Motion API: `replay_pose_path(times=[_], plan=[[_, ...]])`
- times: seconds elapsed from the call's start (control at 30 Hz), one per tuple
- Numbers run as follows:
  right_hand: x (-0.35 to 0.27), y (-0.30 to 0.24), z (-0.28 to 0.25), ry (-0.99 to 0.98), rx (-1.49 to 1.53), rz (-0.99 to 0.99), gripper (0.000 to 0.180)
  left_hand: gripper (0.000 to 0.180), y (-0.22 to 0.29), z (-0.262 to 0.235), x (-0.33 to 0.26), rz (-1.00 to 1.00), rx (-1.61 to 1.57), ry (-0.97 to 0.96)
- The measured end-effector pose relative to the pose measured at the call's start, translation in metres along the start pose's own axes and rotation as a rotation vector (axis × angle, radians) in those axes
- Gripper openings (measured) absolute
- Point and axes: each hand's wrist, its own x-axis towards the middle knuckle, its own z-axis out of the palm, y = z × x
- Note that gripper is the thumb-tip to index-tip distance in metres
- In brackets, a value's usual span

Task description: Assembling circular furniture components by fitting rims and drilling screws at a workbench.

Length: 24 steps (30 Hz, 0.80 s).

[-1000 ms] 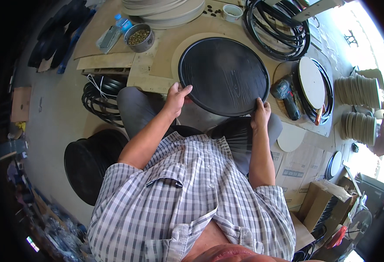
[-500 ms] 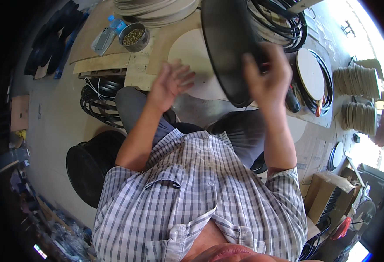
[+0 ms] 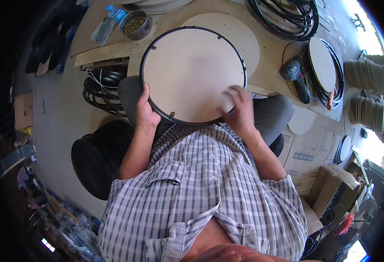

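Observation:
A round pale board with a black rim (image 3: 192, 72) lies face up over my lap and the table's near edge. Small black tabs sit along the rim. My left hand (image 3: 147, 112) grips the rim at its lower left, thumb on top and the other fingers hidden beneath. Over the board's lower right is my right hand (image 3: 240, 109), its bent fingers apart and partly blurred; whether they touch the surface I cannot tell. Beyond the rimmed board, a bare pale disc (image 3: 240, 37) lies flat on the table, partly covered.
A cordless drill (image 3: 297, 81) lies on the table to the right, beside a disc with black hoops (image 3: 323, 65). A bowl of small brass-coloured pieces (image 3: 137, 26) and a blue-capped bottle (image 3: 115, 13) stand at the far left. Stacked black drum-like rounds (image 3: 98, 161) are on the floor left.
The rimmed board, tilted up dark side showing in my right hand, has come down pale side up nearer me. My left hand has taken its rim; my right hand has moved lower and left.

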Motion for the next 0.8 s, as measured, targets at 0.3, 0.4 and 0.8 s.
replay_pose_path(times=[0.3,0.4,0.8], plan=[[-0.028,0.078,0.034,0.102,1.159,0.982,0.024,0.056,-0.013,-0.007,0.017,-0.019,-0.010,-0.013],[-0.041,0.097,0.041,0.141,1.281,0.999,0.023,0.058,-0.015,-0.003,0.024,-0.033,-0.008,0.003],[-0.031,0.095,0.039,0.127,1.464,0.971,0.026,0.058,-0.012,-0.007,0.030,-0.056,0.026,0.072]])
